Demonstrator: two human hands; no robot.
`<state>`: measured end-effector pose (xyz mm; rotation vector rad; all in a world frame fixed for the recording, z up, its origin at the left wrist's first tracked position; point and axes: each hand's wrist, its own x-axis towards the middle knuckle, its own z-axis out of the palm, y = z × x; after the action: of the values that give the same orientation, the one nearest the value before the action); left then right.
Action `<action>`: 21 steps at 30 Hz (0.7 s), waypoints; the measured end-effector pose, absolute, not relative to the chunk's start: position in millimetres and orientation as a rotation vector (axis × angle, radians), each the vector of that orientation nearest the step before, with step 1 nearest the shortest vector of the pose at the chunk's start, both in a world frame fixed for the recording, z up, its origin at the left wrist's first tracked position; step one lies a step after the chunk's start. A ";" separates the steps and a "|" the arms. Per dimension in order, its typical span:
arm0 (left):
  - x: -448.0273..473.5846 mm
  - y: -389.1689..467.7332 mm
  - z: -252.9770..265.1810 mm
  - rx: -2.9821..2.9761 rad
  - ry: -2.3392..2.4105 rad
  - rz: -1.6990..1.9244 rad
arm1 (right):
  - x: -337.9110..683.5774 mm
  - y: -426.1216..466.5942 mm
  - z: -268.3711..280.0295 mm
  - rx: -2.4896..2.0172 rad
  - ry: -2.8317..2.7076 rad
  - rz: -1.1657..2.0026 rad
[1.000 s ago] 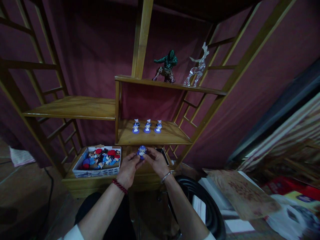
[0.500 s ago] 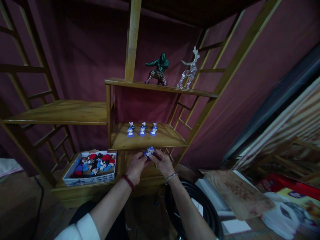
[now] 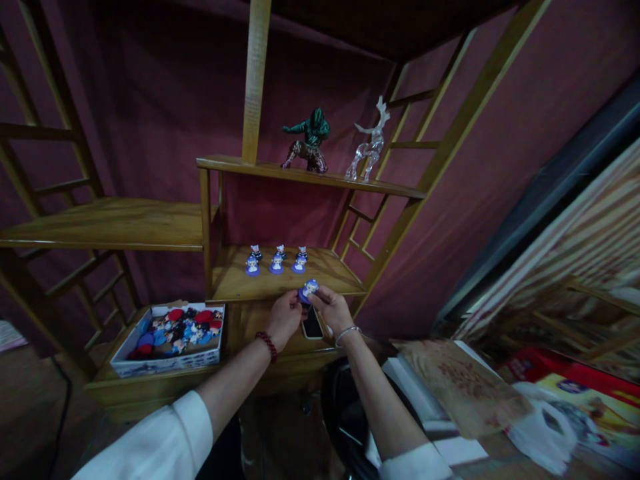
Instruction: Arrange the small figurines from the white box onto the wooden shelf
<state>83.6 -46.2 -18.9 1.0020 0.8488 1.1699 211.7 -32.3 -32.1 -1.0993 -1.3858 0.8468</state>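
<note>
A small purple-and-white figurine (image 3: 309, 289) on a purple base is held between both hands, just in front of the middle shelf (image 3: 320, 283). My left hand (image 3: 285, 317) pinches it from the left, near its base. On the other side my right hand (image 3: 334, 311) grips it with thumb and fingers. Behind them on the shelf stand three similar purple figurines (image 3: 277, 264) in a row, with three darker, pink-topped figurines (image 3: 281, 252) behind those. Below my hands a phone (image 3: 312, 325) with a dark screen lies on the lower shelf.
An open box (image 3: 167, 361) full of small red, blue and black figurines sits at lower left. A green warrior statue (image 3: 311, 141) and a clear deer figure (image 3: 369, 148) stand on the shelf above. Flat boards (image 3: 460, 387) and a white plastic bag (image 3: 543, 427) lie at right.
My hands have moved slightly right and up with the figurine, which now tilts. The phone below has come into view. The whole scene has shifted a little left as the head turned.
</note>
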 end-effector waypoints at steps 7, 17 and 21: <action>91.9 -32.6 -14.2 1.509 1.078 1.292 | 223.1 -18.4 -23.7 -1.083 -1.341 0.856; 101.8 -18.4 -10.7 1.912 0.904 1.243 | 253.2 12.5 -29.5 -1.286 -1.338 0.679; 107.2 -13.6 -12.4 2.079 1.004 1.113 | 265.9 25.2 -30.5 -1.403 -1.367 0.550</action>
<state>107.2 -13.6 -12.4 2.0793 1.0040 1.1130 265.9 25.2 -30.5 -1.4033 -1.3666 0.5504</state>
